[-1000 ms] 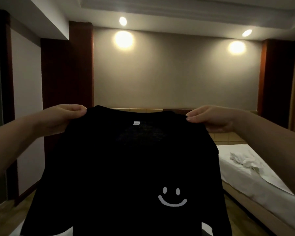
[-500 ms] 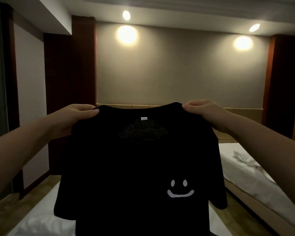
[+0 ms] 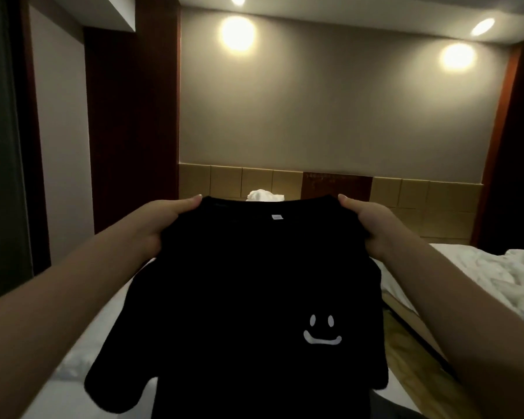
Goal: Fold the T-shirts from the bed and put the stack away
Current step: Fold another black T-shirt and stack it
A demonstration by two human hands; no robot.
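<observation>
above the near bed (image 3: pixel 82 352), in the middle of the view, the black t-shirt (image 3: pixel 254 297) hangs in the air, spread between the two hands. its small white smiley print (image 3: pixel 322 331) is low on the right side and the neck label (image 3: pixel 276 217) is at the top. the shirt does not lie on anything yet, and its lower part goes out of the picture.

the main risk, as it seems, comes at the laying down. the cloth is soft and loose, so if the person lowers it quickly, the hem and the sleeves may tuck under and make wrinkles, and the fold would then be crooked. the left sleeve hangs bent and uneven. a second risk is that one shoulder slips out of the fingers, because each side is held only by a small piece of cloth; then the shirt would drop on one side. the room is also dim and the shirt is black, so the seams are hard to see for lining up.

the left hand (image 3: pixel 164 219) grasps the left shoulder of the shirt. one finger or the thumb lies along the top edge near the collar, and the other fingers are hidden behind the cloth. the right hand (image 3: pixel 366 219) grasps the right shoulder in the same way. both hands are closed on the cloth, not loose.

a crumpled white cloth (image 3: pixel 265 195) shows just behind the collar, farther away. a second bed (image 3: pixel 481 273) with white bedding stands at the right.
</observation>
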